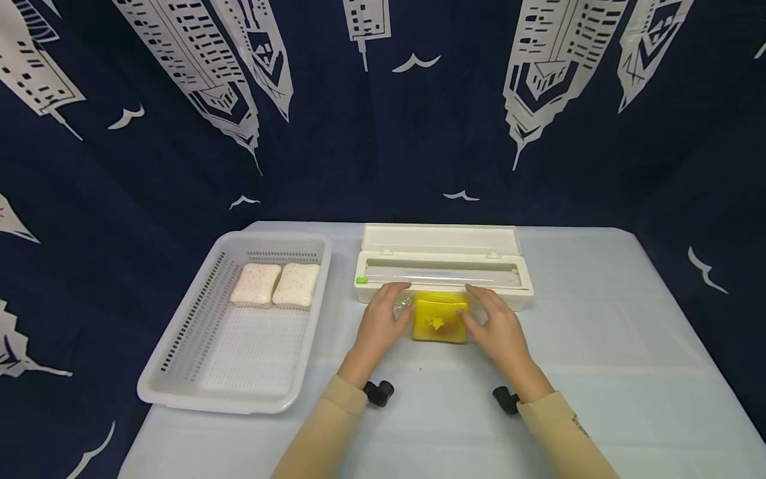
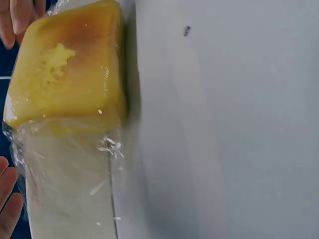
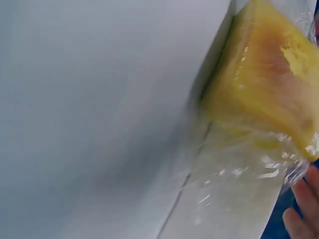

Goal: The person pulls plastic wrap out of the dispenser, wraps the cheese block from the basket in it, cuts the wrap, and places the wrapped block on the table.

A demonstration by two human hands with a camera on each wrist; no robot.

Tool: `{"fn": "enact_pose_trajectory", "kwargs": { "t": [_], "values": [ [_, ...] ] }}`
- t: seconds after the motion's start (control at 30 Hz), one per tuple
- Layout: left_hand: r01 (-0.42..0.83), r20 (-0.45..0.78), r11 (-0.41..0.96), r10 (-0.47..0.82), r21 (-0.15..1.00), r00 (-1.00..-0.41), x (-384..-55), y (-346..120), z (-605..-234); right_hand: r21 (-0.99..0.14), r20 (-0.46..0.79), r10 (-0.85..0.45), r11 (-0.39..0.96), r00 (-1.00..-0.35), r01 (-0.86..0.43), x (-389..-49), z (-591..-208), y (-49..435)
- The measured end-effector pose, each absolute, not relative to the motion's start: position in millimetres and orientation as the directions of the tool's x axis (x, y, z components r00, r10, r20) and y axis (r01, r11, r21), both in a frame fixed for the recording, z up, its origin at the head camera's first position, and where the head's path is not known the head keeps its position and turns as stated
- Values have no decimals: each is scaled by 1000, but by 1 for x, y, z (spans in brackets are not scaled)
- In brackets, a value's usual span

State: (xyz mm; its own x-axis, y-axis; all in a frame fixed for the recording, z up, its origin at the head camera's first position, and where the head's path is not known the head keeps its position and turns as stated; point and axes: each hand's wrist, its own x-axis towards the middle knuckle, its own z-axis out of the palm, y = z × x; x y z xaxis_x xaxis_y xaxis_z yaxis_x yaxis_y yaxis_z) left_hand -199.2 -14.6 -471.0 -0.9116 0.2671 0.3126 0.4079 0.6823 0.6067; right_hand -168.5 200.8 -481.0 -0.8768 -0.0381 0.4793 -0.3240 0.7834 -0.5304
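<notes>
A yellow block like a bar of soap (image 1: 439,316), with a lighter yellow patch on top, lies on the table. Clear plastic film (image 2: 70,184) covers it and spreads out at its sides. My left hand (image 1: 383,319) is at the block's left, fingers spread, thumb near its edge. On the other side is my right hand (image 1: 499,326), its thumb at the block's right edge. In the right wrist view, fingertips (image 3: 304,204) lie beside the crumpled film; firm contact is hard to tell. Right behind the block stands a white film dispenser (image 1: 443,259), lid raised, a roll inside.
At the left stands a white plastic basket (image 1: 245,362) holding two pale speckled blocks (image 1: 256,285) side by side. A pale cloth covers the table (image 1: 598,346). Behind it hangs a dark blue curtain (image 1: 371,153) with white building prints.
</notes>
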Motion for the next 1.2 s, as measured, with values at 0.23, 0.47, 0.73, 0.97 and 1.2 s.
{"fn": "enact_pose_trajectory", "kwargs": {
  "t": [0.23,0.47,0.73,0.97,1.2],
  "values": [
    [313,169,718,267,622,-949,-198,-18,-483,-631,246,64,768,-967,-110,-160,-493,209],
    [355,244,825,271,440,-931,-196,-13,-494,-479,347,-38,852,-937,-212,-159,-503,207],
    [427,341,815,302,392,-890,-192,-10,-489,-452,442,-22,858,-897,-243,-154,-496,201],
    [448,336,786,323,427,-885,-177,-18,-474,-560,351,12,804,-936,-200,-138,-475,201],
    [343,133,776,324,529,-937,-160,-25,-464,-624,40,12,781,-999,-16,-126,-463,204]
  ]
}}
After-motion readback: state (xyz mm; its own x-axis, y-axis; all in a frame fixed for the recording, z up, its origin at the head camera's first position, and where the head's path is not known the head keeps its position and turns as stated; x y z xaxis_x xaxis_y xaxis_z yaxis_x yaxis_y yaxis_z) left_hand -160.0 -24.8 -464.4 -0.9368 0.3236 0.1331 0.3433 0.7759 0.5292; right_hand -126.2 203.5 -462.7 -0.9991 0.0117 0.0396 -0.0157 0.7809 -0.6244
